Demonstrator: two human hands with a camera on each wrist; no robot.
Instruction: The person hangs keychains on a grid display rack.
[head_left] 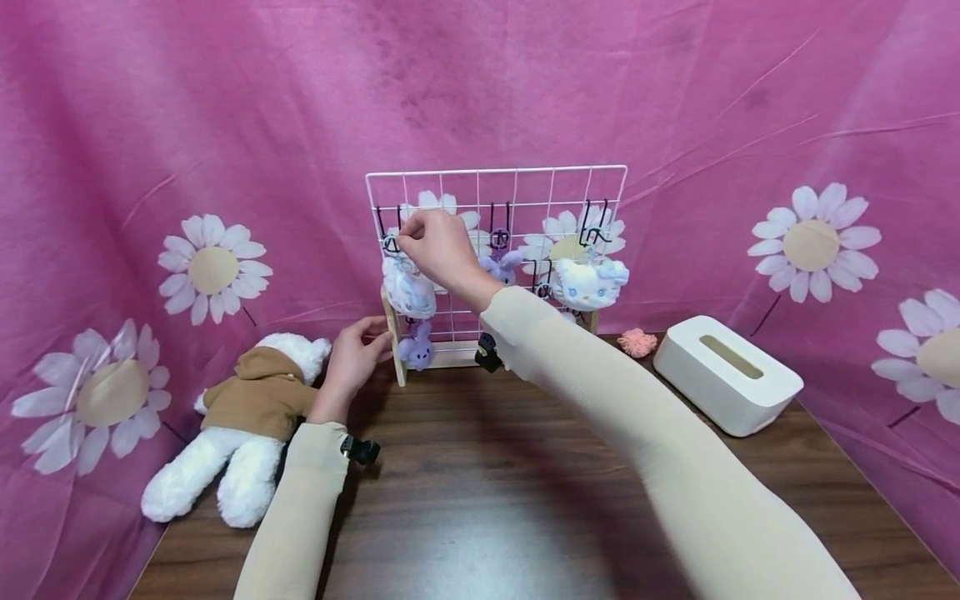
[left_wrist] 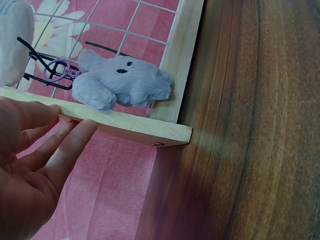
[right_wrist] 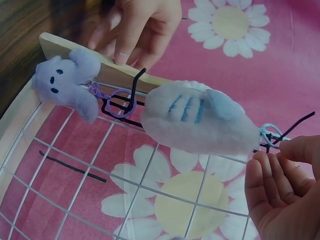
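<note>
My right hand is at the upper left of a white wire grid rack. Its thumb and fingertips pinch the teal ring of a white plush keychain with blue stripes, beside a black hook. Below it, a small purple plush keychain hangs by a purple ring from another hook. With fairly straight fingers, my left hand touches the outer side of the rack's wooden left post. The right forearm hides part of the grid in the head view.
More plush keychains hang on the grid, including a white cat-like one and a purple one. A white plush toy in a brown hoodie lies left. To the right are a pink fluffy item and a white tissue box.
</note>
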